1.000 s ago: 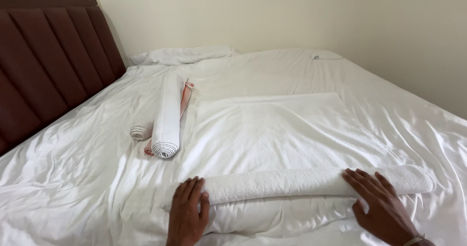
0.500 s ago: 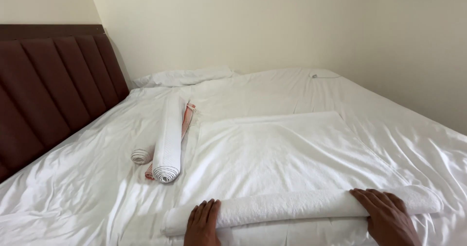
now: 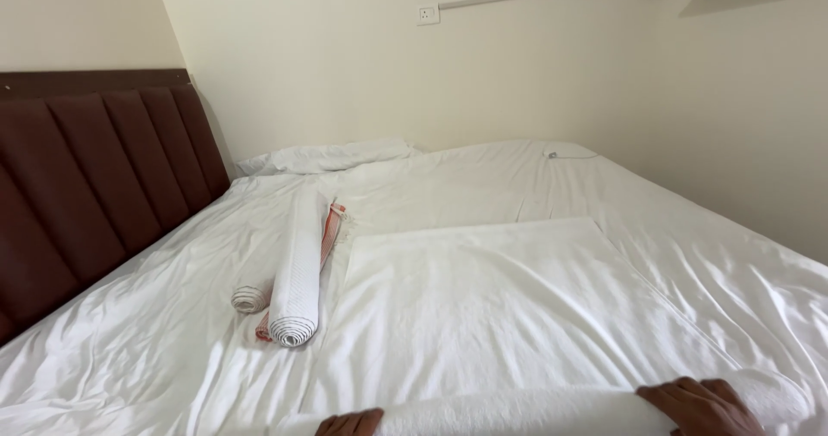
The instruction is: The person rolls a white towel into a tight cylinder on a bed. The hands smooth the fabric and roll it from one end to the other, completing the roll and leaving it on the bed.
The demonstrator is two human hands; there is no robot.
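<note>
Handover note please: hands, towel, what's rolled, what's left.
Left hand: flat on the near end of the towel roll, open grip. Right hand: flat on the roll's other end, open. The white towel lies spread on the bed; only its near edge is rolled. Two finished rolls lie beside it toward the headboard. Left: most of the towel is still flat.

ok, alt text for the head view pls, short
Two bare hands, left and right, press on a white towel roll at the near edge of a white bed. Its unrolled part lies flat ahead; finished rolled towels lie left, beside a brown headboard.
</note>
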